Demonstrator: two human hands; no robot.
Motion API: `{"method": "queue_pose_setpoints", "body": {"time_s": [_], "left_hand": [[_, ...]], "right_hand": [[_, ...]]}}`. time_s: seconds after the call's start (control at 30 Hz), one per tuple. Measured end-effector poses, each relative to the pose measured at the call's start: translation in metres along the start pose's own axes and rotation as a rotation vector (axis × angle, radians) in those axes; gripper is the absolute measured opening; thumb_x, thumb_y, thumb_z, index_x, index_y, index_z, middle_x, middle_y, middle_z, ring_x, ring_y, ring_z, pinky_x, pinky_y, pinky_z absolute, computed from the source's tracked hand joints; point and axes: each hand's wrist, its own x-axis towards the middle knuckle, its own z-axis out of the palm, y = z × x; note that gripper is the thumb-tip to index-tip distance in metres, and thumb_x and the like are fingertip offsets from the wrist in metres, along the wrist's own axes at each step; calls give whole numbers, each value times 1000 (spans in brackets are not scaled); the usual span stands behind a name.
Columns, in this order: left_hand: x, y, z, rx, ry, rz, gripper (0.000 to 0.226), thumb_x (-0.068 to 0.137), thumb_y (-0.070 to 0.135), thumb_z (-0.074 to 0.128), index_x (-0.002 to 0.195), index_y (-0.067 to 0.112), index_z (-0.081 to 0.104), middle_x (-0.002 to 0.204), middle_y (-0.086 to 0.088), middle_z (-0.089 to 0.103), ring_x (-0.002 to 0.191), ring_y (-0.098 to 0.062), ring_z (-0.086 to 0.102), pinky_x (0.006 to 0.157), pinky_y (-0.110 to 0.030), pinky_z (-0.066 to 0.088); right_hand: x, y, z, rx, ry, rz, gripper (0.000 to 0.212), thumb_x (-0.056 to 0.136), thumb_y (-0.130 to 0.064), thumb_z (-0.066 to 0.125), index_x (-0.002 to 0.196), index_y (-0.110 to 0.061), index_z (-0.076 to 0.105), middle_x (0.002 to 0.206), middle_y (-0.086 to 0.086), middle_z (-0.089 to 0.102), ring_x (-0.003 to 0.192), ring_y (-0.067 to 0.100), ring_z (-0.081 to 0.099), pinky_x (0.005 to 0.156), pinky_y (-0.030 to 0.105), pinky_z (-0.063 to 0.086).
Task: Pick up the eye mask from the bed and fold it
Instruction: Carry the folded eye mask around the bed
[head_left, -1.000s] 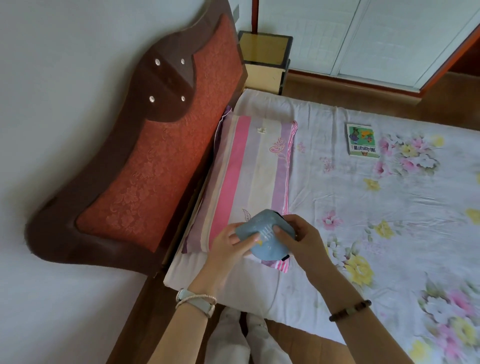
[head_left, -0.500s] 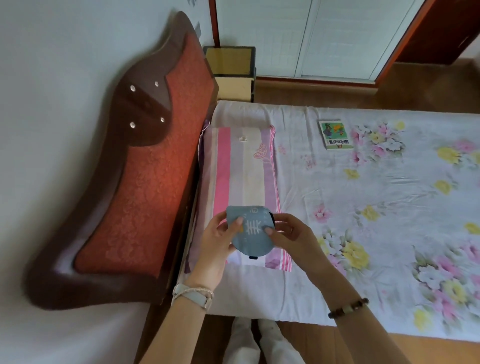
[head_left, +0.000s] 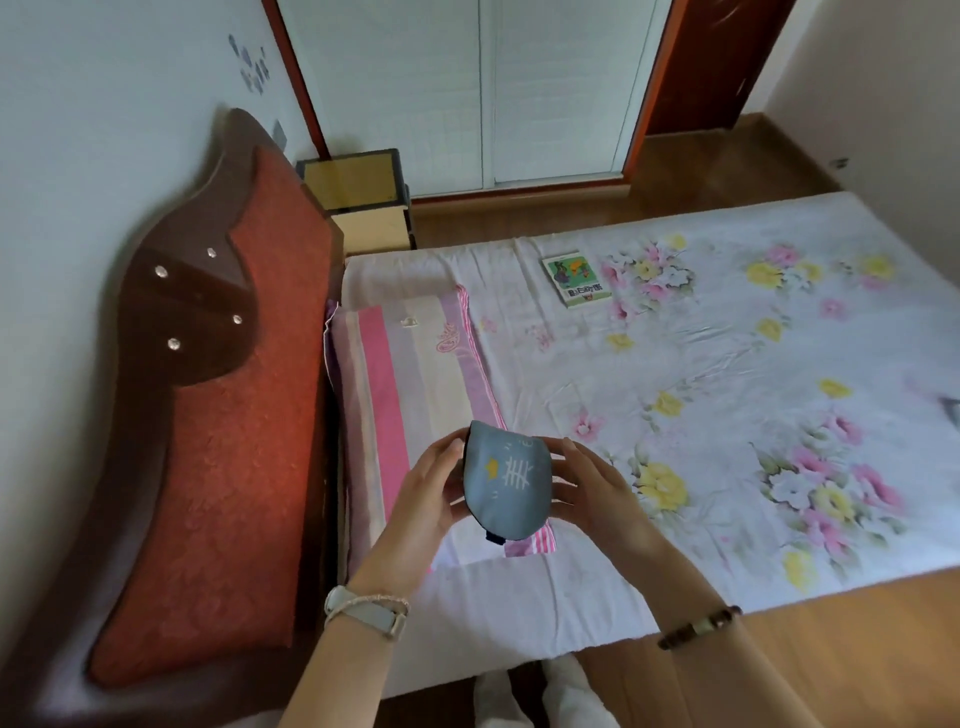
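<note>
A small blue-grey fabric eye mask, folded to a rounded half-oval with a pale comb-like line design and a little yellow mark on its upper face, is held up in the air between two bare hands, above the near end of a pink, cream and lilac striped pillow. Its long axis runs away from the viewer, with the narrower rounded end towards the person and the broader end pointing across the bed; a dark strap tip pokes out beneath the near edge. The left hand cups the mask's left edge with curled fingers, and the right hand presses against its right edge, so both hands are closed around it; the right fingertips seem to sit behind the fabric, though that is hard to see. The bed, covered in a white sheet with pink and yellow flowers, stretches wide and flat to the right. A small green picture book lies well apart near the far side. A red padded headboard with a dark wooden frame stands close on the left.
</note>
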Motion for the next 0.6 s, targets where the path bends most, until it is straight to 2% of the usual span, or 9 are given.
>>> {"method": "queue_pose_setpoints", "body": {"time_s": [0.1, 0.2, 0.33, 0.4, 0.47, 0.6], "left_hand": [[9, -2, 26, 38, -72, -41, 27, 90, 38, 63, 113, 27, 73, 104, -8, 77, 86, -19, 74, 64, -30, 57], [19, -11, 61, 107, -179, -74, 29, 94, 32, 59, 120, 22, 70, 96, -4, 77, 79, -14, 72, 63, -27, 56], [26, -26, 126, 193, -331, -108, 39, 84, 41, 67, 119, 26, 70, 106, -4, 77, 91, -16, 73, 67, -28, 56], [28, -35, 164, 241, -401, -125, 46, 79, 46, 68, 121, 28, 69, 112, -5, 76, 97, -21, 73, 72, -34, 57], [28, -46, 203, 280, -460, -141, 46, 79, 45, 68, 122, 28, 68, 113, -5, 75, 100, -23, 72, 75, -38, 56], [23, -73, 283, 361, -545, -164, 26, 92, 33, 60, 115, 31, 72, 111, -2, 77, 97, -19, 74, 72, -30, 56]], "right_hand": [[-15, -1, -26, 47, 68, -14, 33, 105, -26, 41, 118, -12, 69, 103, 15, 71, 85, 26, 68, 77, 39, 58], [-35, -3, -59, 92, 156, -34, 33, 105, -27, 41, 117, -14, 69, 104, 14, 72, 87, 29, 67, 82, 43, 57], [-66, -6, -115, 194, 301, -61, 31, 104, -27, 42, 113, -15, 70, 102, 15, 70, 85, 30, 65, 86, 50, 52], [-83, -7, -146, 229, 365, -75, 31, 104, -25, 44, 117, -11, 68, 101, 15, 68, 86, 30, 64, 89, 52, 51], [-102, -7, -178, 254, 425, -90, 30, 103, -24, 46, 119, -9, 67, 98, 12, 69, 82, 26, 67, 84, 47, 54], [-141, -8, -244, 279, 538, -124, 27, 103, -21, 48, 116, -11, 69, 93, 4, 74, 77, 20, 71, 71, 33, 59]]}}
